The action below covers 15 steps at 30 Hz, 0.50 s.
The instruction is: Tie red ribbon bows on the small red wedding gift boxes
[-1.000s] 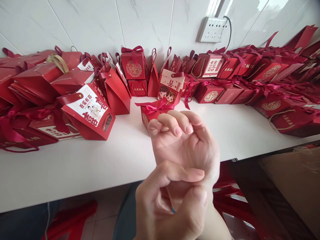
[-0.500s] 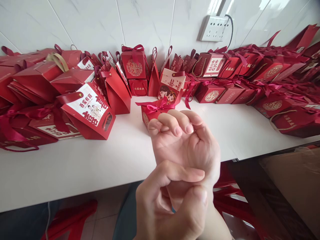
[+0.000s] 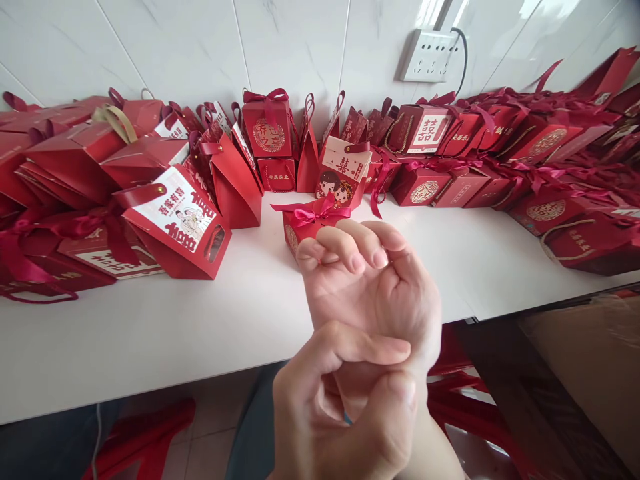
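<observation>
My right hand (image 3: 373, 287) is held palm up above the front of the table, its fingers loosely curled with gaps between them and nothing in the palm. My left hand (image 3: 345, 407) comes from below and is closed about the right wrist, index finger and thumb lying across its inner side. Just beyond my right fingertips stands a small red gift box (image 3: 295, 230) with a pink ribbon bow, partly hidden by the hand. Behind it is a gift box with two cartoon figures (image 3: 336, 187).
Many red gift boxes line the white table (image 3: 200, 333) on both sides. A tilted white-fronted gift box (image 3: 183, 220) is on the left. A power strip (image 3: 431, 57) is fixed to the tiled wall. Red stools (image 3: 145, 433) and a brown cardboard box (image 3: 585, 373) are near the table.
</observation>
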{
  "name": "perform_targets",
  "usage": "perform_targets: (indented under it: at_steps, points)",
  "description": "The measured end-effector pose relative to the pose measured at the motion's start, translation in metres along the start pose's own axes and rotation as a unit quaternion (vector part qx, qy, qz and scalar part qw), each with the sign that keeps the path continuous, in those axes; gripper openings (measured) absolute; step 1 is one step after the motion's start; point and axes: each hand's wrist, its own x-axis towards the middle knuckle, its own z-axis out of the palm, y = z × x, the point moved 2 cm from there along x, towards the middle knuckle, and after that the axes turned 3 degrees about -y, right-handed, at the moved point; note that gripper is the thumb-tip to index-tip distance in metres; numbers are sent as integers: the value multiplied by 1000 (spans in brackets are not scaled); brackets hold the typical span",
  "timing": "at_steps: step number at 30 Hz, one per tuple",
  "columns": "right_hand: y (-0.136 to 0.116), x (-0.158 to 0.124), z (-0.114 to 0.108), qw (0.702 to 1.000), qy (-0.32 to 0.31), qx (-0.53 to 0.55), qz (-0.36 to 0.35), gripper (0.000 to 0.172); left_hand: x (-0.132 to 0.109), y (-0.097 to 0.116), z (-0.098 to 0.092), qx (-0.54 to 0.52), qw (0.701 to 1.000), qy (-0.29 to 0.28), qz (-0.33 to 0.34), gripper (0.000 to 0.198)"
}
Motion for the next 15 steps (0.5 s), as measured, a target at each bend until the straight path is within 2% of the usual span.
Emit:
perform_targets:
  at_steps: [4, 11, 15]
  points:
    - [0, -3, 0, 1000, -18, -4, -3, 27, 1, 0, 0, 7, 1000, 3, -6, 13]
    - [1, -2, -1, 1000, -12, -1, 3, 25, 1, 0, 1, 10, 1000, 4, -3, 12]
    - [-1, -3, -1, 999, -37, -8, 1, 24, 3, 1, 2, 9, 1000, 5, 1, 11]
